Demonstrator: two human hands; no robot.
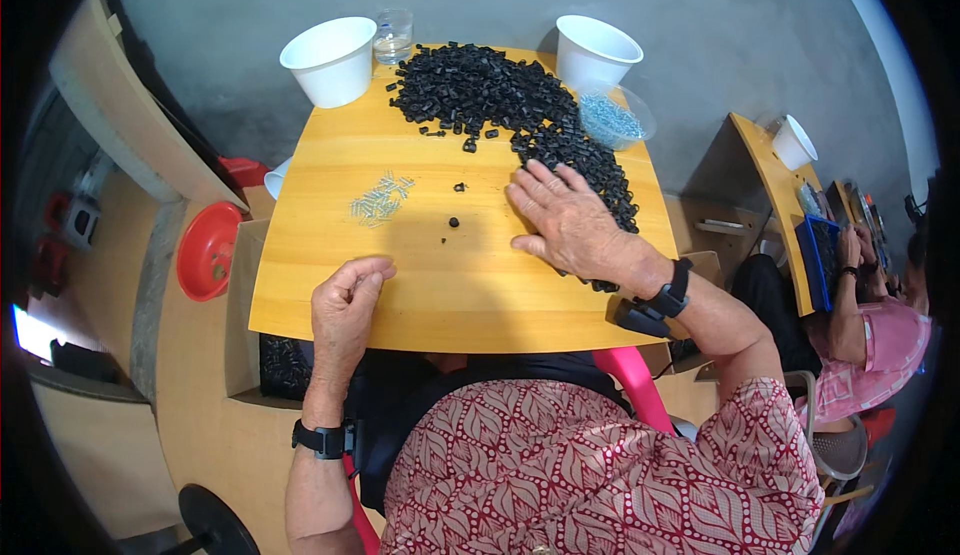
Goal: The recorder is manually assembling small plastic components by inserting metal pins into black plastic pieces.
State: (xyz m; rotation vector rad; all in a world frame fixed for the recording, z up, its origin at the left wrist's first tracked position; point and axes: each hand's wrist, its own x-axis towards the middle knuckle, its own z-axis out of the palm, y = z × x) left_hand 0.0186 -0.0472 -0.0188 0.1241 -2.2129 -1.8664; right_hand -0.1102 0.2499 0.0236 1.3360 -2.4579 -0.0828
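Note:
My right hand (575, 223) lies with its fingers stretched out at the near end of a long heap of small black plastic parts (480, 90), touching its left side. My left hand (347, 305) rests by the table's front left edge, its fingers curled and pressed together; whatever they may hold is hidden. Beyond it lies a small loose pile of silver screws (380, 200). Between the hands, a single black part (460, 188) sits apart from the heap, with a small round black piece (454, 223) nearer to me.
On the wooden table (320, 170) stand a white tub (335, 63) at the far left, a glass of water (393, 37), another white tub (598, 50) and a clear bowl of screws (612, 120). A red basin (208, 252) is left. Another person (865, 340) works at the right.

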